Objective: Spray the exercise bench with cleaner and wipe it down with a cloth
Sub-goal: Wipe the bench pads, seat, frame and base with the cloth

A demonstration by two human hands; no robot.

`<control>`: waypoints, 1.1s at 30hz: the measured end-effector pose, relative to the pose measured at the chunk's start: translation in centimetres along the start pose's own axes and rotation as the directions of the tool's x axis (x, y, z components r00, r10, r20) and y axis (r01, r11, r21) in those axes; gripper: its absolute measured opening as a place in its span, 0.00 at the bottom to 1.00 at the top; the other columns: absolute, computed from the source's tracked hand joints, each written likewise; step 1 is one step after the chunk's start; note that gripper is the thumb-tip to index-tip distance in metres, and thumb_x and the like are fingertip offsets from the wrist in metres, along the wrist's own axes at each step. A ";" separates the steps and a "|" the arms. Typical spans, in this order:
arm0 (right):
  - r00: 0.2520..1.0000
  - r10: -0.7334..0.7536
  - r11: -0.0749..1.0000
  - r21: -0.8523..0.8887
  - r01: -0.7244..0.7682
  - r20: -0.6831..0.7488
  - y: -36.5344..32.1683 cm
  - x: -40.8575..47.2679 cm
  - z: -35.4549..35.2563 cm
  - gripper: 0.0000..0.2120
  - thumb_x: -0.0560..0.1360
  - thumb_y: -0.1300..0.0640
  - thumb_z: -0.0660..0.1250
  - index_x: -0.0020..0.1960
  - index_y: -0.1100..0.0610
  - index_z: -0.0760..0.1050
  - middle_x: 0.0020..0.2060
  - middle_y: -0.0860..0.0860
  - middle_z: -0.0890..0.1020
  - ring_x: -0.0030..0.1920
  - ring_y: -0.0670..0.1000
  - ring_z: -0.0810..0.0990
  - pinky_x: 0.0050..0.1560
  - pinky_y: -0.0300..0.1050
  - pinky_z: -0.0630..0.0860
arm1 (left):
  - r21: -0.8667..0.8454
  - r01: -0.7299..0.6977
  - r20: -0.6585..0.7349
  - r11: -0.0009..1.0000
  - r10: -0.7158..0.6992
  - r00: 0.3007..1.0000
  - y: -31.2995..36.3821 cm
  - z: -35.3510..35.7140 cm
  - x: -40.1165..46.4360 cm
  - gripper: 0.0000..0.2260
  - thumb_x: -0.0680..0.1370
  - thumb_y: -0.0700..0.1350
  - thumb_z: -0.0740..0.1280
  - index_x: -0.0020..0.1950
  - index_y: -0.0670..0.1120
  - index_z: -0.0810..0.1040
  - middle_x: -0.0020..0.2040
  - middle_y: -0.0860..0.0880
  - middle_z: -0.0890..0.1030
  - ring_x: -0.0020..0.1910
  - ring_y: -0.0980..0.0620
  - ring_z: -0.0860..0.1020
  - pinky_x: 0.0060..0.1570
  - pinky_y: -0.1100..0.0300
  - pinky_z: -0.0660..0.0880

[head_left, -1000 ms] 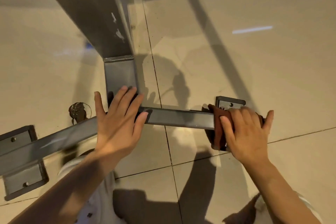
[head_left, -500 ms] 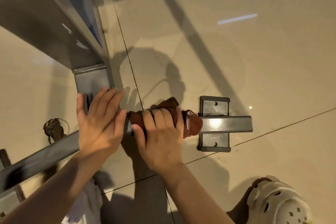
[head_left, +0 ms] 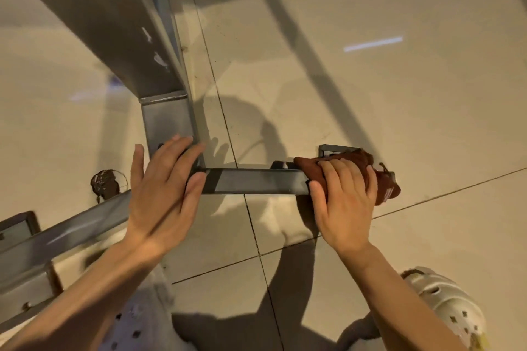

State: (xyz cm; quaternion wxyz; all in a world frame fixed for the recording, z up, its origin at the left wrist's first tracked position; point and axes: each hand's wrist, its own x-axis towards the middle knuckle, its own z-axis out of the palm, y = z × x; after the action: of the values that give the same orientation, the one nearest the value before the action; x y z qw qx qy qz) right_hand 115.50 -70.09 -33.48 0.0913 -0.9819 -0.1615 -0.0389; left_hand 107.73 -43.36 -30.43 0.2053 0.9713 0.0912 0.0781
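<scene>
Beige tiled floor [head_left: 399, 111], dark round drain [head_left: 107, 184] at left, pale perforated clog [head_left: 445, 310] lower right.

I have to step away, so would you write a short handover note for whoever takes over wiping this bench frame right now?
Left hand: fingers straight, resting flat on the base bar where the upright post meets it, bracing.
Right hand: fingers curled over the brown cloth, pressing it around the bar's right end, by the foot plate.
Spray bottle: not in view.
Done: cannot tell how much has been wiped; the bar between the hands shows a sheen.
Left: likely the bar's left stretch toward the other foot plate, the post, and the bench above, which is out of view.
</scene>
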 end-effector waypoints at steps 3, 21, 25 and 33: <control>0.999 -0.037 0.999 0.040 0.037 -0.011 -5.3 -0.2 1.0 0.21 0.80 0.43 0.55 0.60 0.56 0.77 0.55 0.53 0.79 0.60 0.57 0.75 0.71 0.60 0.60 | -0.012 0.084 -0.009 0.996 -0.085 0.996 0.3 -0.7 -1.8 0.26 0.83 0.56 0.45 0.69 0.44 0.73 0.68 0.45 0.74 0.71 0.48 0.67 0.74 0.41 0.50; 0.911 0.413 0.059 0.998 -0.025 -0.002 -24.2 6.2 -6.8 0.19 0.83 0.48 0.50 0.70 0.53 0.68 0.55 0.48 0.79 0.49 0.40 0.81 0.48 0.33 0.76 | -0.401 0.235 -0.202 0.886 -0.336 0.920 -2.6 -10.4 -0.5 0.18 0.82 0.54 0.53 0.72 0.58 0.64 0.71 0.60 0.66 0.69 0.66 0.62 0.63 0.80 0.56; 0.884 0.113 0.519 0.786 0.336 -0.453 -30.0 11.2 -6.0 0.24 0.84 0.47 0.46 0.78 0.53 0.54 0.77 0.54 0.58 0.78 0.52 0.53 0.76 0.59 0.54 | -0.663 0.235 -0.176 0.711 -0.453 0.874 -3.1 -13.2 3.2 0.15 0.84 0.49 0.54 0.70 0.60 0.66 0.70 0.61 0.69 0.68 0.65 0.68 0.63 0.73 0.63; 0.865 -0.004 0.813 0.502 0.295 -0.502 -28.1 12.0 5.7 0.26 0.82 0.51 0.55 0.77 0.58 0.53 0.74 0.59 0.55 0.76 0.59 0.53 0.68 0.65 0.67 | -0.715 0.294 0.019 0.634 -0.403 0.915 -3.3 -13.1 5.8 0.19 0.82 0.54 0.53 0.74 0.61 0.62 0.72 0.64 0.65 0.66 0.72 0.65 0.54 0.86 0.60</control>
State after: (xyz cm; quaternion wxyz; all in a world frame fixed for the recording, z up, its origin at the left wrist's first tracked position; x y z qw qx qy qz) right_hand 118.03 -39.13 -33.14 0.4100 -0.8531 -0.2175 -0.2382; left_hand 110.45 -34.16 -19.24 0.5644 0.7735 0.2550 0.1347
